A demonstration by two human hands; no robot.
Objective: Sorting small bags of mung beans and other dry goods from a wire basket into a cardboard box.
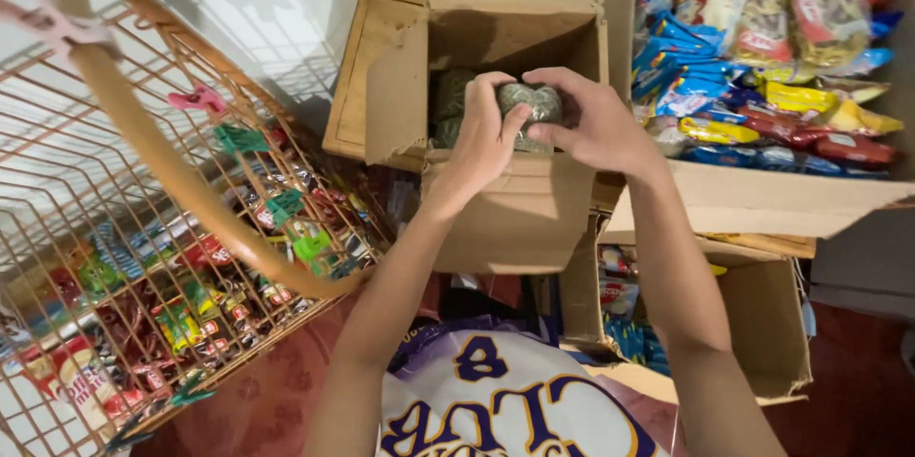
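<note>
1. Wire display rack (114, 228) off to the left, hung with clipped snack sachets. Well apart, no snag risk.
2. Open cardboard box (519, 85) straight ahead, more green packs inside.
3. Left hand (481, 138) and right hand (596, 123) met over the box mouth.
4. Fingers curled snug round one small clear packet of green stuff (529, 104), just above the opening. Probably best lifted straight up, grip kept even, no squeezing.
</note>
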